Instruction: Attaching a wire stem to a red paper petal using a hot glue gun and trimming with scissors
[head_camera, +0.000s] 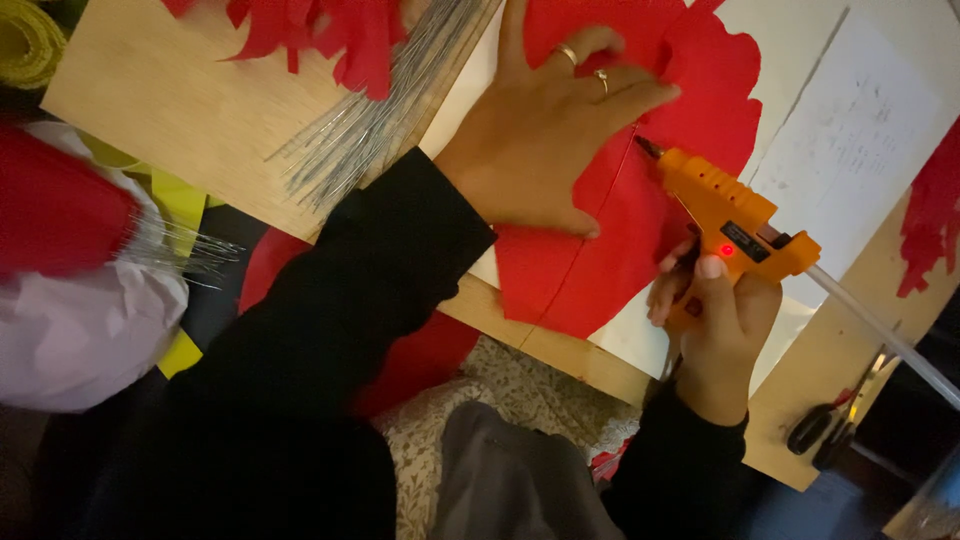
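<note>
Gluing stage of a paper-craft job, seen from the head camera. The left hand (545, 130) lies flat and spread on a red paper sheet (610, 240), its grip fully open and closed on nothing, pressing the sheet down onto white paper (800, 60) near the near edge of the wooden surface (170, 100). The right hand (715, 330) has its grip wrapped around the handle of an orange hot glue gun (725, 215), one finger by the trigger; the gun's red indicator lamp is lit and a clear glue stick (880, 335) projects from its rear. The nozzle touches, or nearly touches, the red sheet just beside the left fingertips; whether glue is flowing cannot be told. Judged from this, the step in hand is laying glue along a fold or seam in the sheet. The next move would call for a steady trigger squeeze and a slow draw of the nozzle along the line, with the left fingers kept apart from the hot tip. A bundle of thin wires (370, 120) lies toward the far left corner of the surface; scissors (835, 420) rest at its near right edge.
</note>
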